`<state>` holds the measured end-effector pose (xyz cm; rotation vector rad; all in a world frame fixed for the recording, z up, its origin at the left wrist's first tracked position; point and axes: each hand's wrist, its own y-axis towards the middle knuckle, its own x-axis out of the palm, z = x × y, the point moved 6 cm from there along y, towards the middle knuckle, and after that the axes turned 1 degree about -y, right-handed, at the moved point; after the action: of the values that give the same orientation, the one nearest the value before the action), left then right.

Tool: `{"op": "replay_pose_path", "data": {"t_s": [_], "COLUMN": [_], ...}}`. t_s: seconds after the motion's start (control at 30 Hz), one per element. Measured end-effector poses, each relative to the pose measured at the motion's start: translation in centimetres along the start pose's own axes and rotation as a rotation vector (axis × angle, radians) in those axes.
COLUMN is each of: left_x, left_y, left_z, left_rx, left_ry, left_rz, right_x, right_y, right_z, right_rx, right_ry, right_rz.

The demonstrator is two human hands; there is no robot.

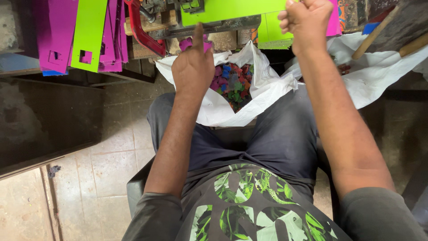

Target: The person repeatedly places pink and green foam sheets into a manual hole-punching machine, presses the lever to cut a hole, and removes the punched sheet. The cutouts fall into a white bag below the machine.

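While left fingers (196, 38) point, right fingers (294, 13) clamp the green sheet (232, 9) — over a metal press (209, 24).

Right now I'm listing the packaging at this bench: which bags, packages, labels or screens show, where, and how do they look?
White plastic bag: on the lap below the press, open and crumpled, holding small coloured paper scraps.
White sheet or second bag: to the right, crumpled; which it is, cannot tell.
Labels, signs, screens: none seen.
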<state>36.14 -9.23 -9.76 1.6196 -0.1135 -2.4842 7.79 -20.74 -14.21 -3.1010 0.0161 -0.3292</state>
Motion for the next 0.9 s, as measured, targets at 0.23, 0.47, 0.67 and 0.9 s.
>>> {"op": "replay_pose_path", "data": {"t_s": [0.23, 0.47, 0.67, 0.9], "left_x": [-6.5, -7.5, -15.9, -22.1], "left_y": [-3.7, -7.9, -13.7, -8.3], "left_z": [6.8, 4.1, -5.4, -18.4], "left_rx": [0.352, 0.206, 0.194, -0.248], "left_ry": [0.029, -0.215, -0.256, 0.035], "left_rz": [0.302, -0.214, -0.307, -0.223], "right_x": [-2.3, 4.7, 3.4, 1.1], "right_y": [-1.2, -5.8, -3.3, -2.5], "right_z": [-5.6, -5.9, -5.6, -1.8], "right_rx": [-0.001, 0.132, -0.310, -0.721], "right_ry": [0.105, -0.059, -0.861, -1.737], "right_rz": [-0.224, -0.582, -0.394, -0.039]}}
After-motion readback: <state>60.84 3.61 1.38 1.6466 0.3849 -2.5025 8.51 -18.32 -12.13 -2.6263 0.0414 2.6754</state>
